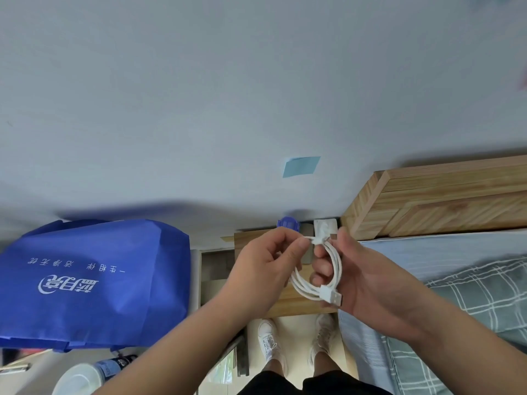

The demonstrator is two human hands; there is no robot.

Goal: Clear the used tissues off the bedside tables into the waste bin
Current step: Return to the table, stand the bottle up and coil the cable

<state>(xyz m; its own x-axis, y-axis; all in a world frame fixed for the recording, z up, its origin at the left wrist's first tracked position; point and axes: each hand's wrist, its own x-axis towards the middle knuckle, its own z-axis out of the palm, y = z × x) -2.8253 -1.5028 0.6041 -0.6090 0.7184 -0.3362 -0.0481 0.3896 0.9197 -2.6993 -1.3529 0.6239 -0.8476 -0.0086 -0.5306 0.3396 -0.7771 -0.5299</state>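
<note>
Both of my hands are over a small wooden bedside table (296, 305) beside the bed. My right hand (368, 280) holds a coiled white USB cable (328, 276), its loops around my fingers and the plug hanging at the bottom. My left hand (268, 266) pinches the cable's end at the top of the coil. No used tissue and no waste bin is visible; my hands hide most of the tabletop.
A large blue fabric bag (94, 280) stands to the left. A blue bottle cap (288, 223) and a white item (325, 228) sit at the table's back. Wooden headboard (442, 201) and bed (456, 269) lie right. My white shoes (271, 343) are below. A blue note (301, 166) is on the wall.
</note>
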